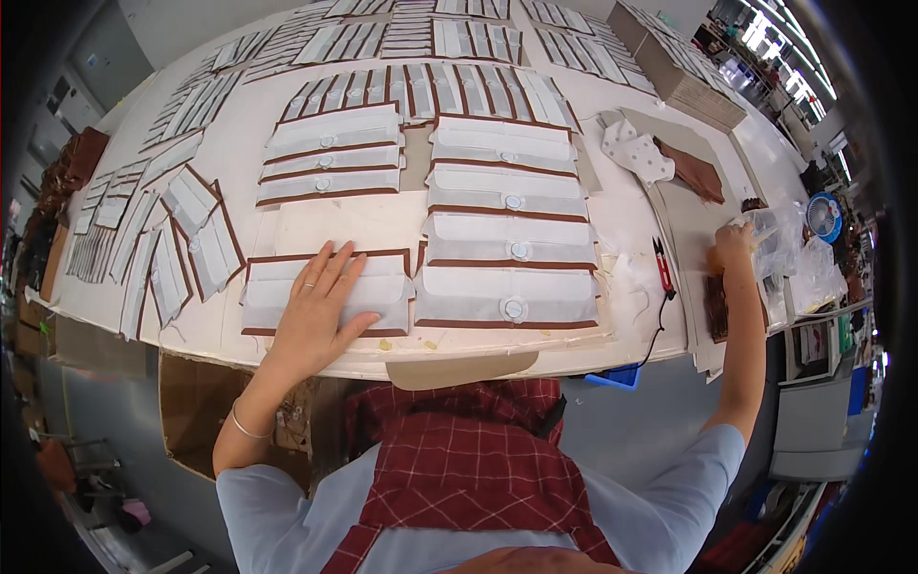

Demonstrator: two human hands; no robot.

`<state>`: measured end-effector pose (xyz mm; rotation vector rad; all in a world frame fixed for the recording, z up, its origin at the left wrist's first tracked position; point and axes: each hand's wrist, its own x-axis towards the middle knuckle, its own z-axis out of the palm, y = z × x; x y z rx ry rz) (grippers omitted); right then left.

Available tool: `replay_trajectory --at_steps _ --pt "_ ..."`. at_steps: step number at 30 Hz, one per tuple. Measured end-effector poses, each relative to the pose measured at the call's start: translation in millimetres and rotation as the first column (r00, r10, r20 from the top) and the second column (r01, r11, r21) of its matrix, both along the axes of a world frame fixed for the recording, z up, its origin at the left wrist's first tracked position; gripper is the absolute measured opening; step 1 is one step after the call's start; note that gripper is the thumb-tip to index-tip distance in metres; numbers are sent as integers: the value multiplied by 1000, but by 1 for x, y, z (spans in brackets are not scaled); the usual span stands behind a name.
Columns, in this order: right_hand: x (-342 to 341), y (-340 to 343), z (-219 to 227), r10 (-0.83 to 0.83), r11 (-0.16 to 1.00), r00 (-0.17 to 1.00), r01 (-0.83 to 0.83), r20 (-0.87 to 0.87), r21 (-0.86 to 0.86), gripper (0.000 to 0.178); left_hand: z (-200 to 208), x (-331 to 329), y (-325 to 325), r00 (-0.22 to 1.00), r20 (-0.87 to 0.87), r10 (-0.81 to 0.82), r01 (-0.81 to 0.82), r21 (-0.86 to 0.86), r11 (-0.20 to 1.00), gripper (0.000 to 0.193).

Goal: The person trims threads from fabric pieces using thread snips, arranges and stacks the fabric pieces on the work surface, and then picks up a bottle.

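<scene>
My left hand lies flat with spread fingers on a whitish fabric pouch with brown edging near the table's front edge. Right of it, an overlapping column of similar pouches shows a round, pale button-like disc on each. Another short stack of these pouches lies farther back, beyond the left hand. Far to the right, my right hand is curled at the edge of a clear plastic bag; what its fingertips hold, if anything, is hidden. Dark brown material lies beside the right forearm.
Red-handled snips with a black cord lie right of the pouch column. Behind them are a white dotted cloth and a brown cloth piece. Loose pouches spread at left; a cardboard stack stands at back right.
</scene>
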<state>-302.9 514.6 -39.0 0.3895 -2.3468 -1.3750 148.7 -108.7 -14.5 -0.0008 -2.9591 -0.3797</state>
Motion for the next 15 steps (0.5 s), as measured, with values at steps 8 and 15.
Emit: replay_trajectory --at_steps 8,15 --pt "120 -159 157 383 615 924 -237 22 -752 55 -2 4 1 1000 -15 27 -27 18 999 70" --pt "145 -181 116 471 -880 510 218 -720 -422 66 -2 4 3 997 -67 32 -30 28 999 68"
